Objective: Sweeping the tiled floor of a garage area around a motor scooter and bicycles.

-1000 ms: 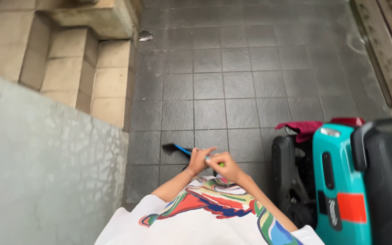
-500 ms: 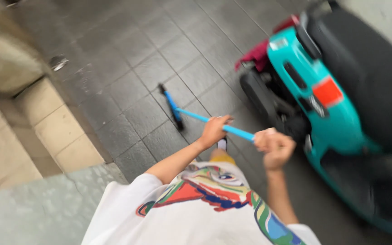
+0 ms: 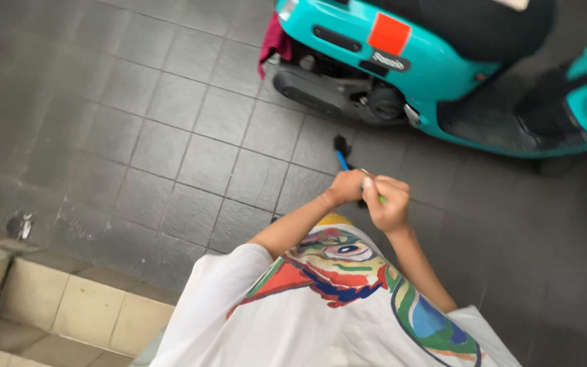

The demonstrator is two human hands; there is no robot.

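Now I see a thin blue broom handle [image 3: 342, 160], dark-tipped, gripped by both fists, left hand [image 3: 348, 187] and right hand [image 3: 388, 202], near the scooter [image 3: 436, 61].

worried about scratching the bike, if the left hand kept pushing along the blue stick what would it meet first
Probably the teal scooter. The left hand grips the blue stick, whose dark head points toward the scooter's underside. Only bare floor tiles show between them, though depth is unclear.

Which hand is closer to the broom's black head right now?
Left. The left hand grips the blue handle just below the black head; the right hand holds farther back, toward the body.
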